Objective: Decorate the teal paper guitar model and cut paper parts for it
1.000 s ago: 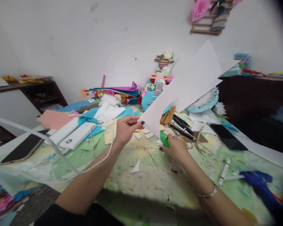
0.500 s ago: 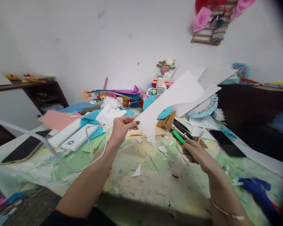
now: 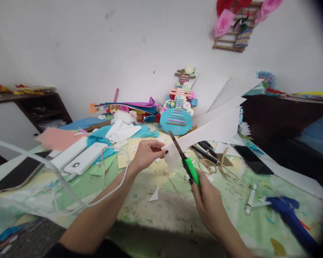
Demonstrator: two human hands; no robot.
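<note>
My left hand [image 3: 150, 154] pinches the near corner of a large white sheet of paper [image 3: 215, 125], which stretches up and away to the right over the table. In my right hand [image 3: 208, 197] is a green-handled utility knife [image 3: 191, 170], its long blade out and pointing up to the left. The blade crosses in front of the paper near my left fingertips; whether it touches the paper I cannot tell. Below lies a small white triangular paper scrap [image 3: 154, 194] on the paint-stained table cover [image 3: 174, 211].
Black pens [image 3: 204, 150] and gold-handled scissors [image 3: 207, 166] lie past my right hand. A blue glue gun [image 3: 288, 211] and a phone [image 3: 253, 159] sit at right. White power banks [image 3: 84, 157] with a cable [image 3: 56, 172] are at left. Behind stands a blue paper lute [image 3: 176, 122].
My right hand has picked the green utility knife up from beside the pens and brought it left to the paper. The paper's far end has tilted lower, uncovering the blue lute.
</note>
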